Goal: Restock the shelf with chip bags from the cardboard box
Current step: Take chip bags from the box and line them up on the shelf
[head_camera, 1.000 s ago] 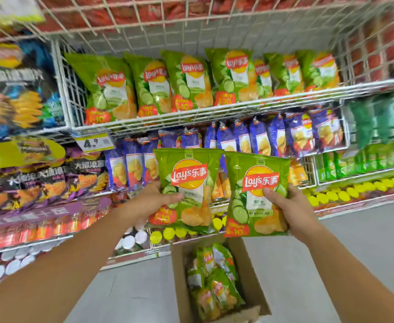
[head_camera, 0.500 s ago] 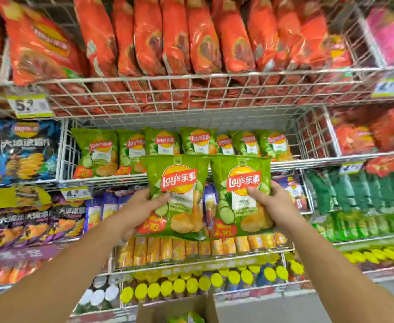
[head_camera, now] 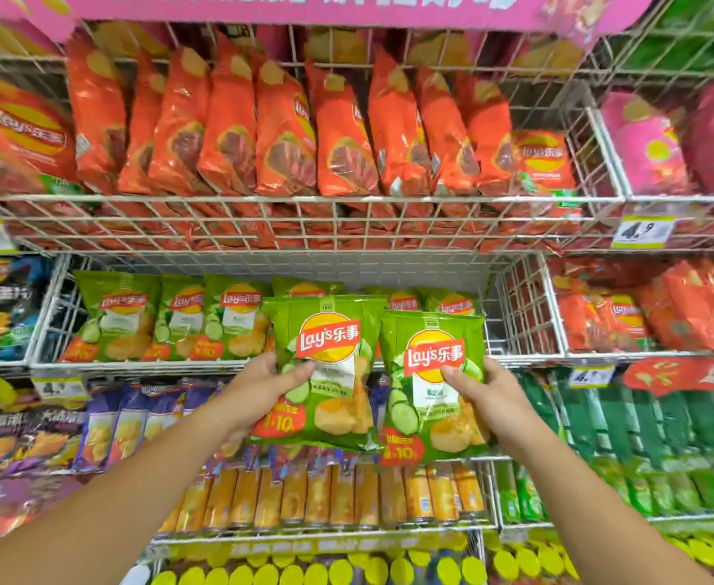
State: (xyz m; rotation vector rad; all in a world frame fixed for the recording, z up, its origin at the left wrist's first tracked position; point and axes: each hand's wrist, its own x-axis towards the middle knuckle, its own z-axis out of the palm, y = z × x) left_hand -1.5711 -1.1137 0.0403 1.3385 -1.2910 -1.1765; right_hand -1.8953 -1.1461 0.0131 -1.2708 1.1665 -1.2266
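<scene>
L hand (head_camera: 262,390) grips L bag (head_camera: 325,327); R hand (head_camera: 492,401) grips R bag (head_camera: 429,331).
Both green, glossy, upright; cucumber pics, red-yellow logo.

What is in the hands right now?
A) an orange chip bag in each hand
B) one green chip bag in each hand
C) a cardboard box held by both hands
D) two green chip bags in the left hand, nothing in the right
B: the left hand grips one green bag and the right hand grips a second green bag, both raised in front of the wire shelf of matching bags.
</scene>
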